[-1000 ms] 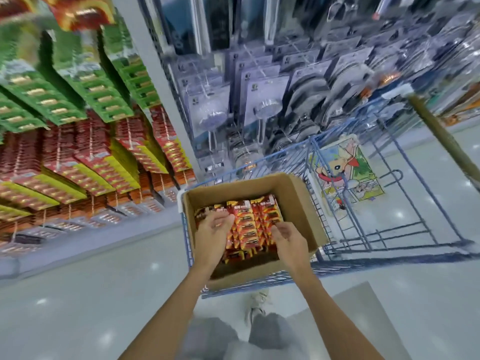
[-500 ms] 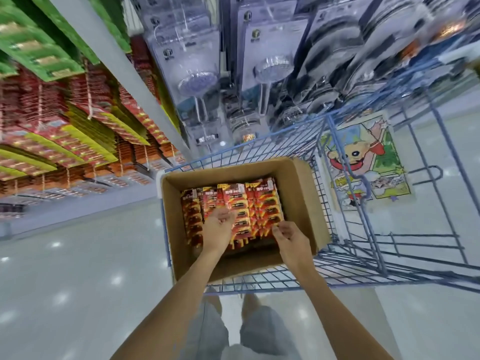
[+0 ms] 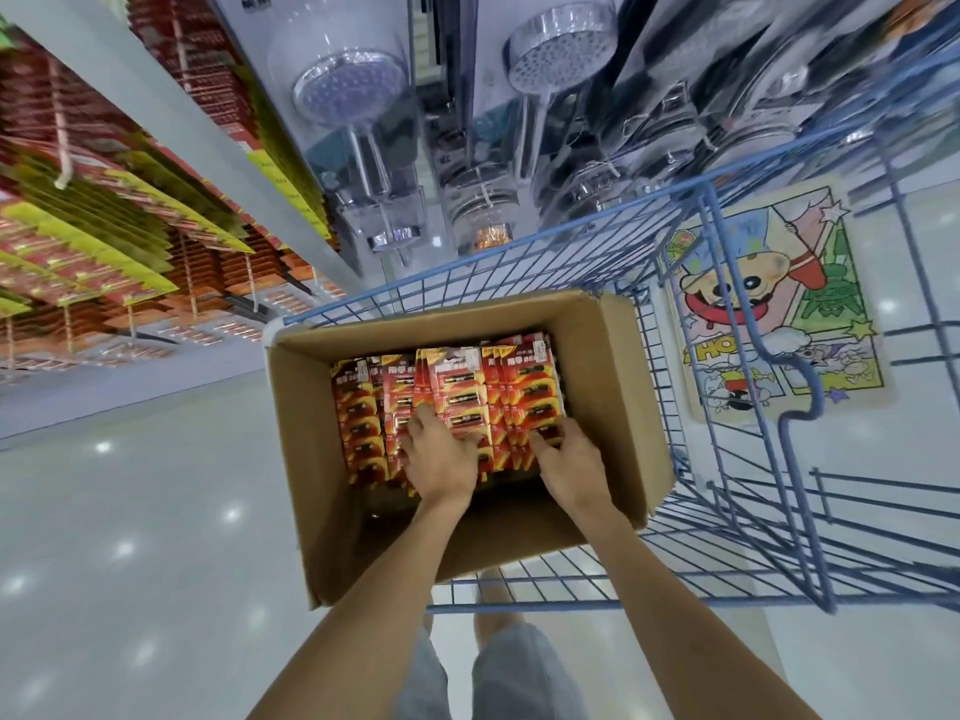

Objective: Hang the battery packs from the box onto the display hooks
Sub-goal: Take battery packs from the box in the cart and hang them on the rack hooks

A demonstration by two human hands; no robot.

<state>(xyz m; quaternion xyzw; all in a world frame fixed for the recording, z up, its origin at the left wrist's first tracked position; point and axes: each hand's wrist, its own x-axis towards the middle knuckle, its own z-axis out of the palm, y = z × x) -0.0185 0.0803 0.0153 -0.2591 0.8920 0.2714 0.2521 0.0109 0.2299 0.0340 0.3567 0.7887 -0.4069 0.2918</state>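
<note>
The box (image 3: pixel 618 387) is plain brown corrugated cardboard, matt and a little scuffed along its flaps. The battery packs (image 3: pixel 457 387) in it are glossy printed card under clear plastic blisters that catch the light. The trolley (image 3: pixel 670 407) is metal wire in a smooth blue coating. The shower heads (image 3: pixel 558 49) are bright chrome, mirror-smooth, sealed in clear shiny plastic. The floor (image 3: pixel 130 511) is polished pale tile and throws back the ceiling lights. The shelf upright (image 3: pixel 171 106) is painted matt grey. The cartoon-printed sheet (image 3: pixel 769 304) looks flat and dull; its material cannot be told. The shorts (image 3: pixel 519 678) are soft grey cloth.
</note>
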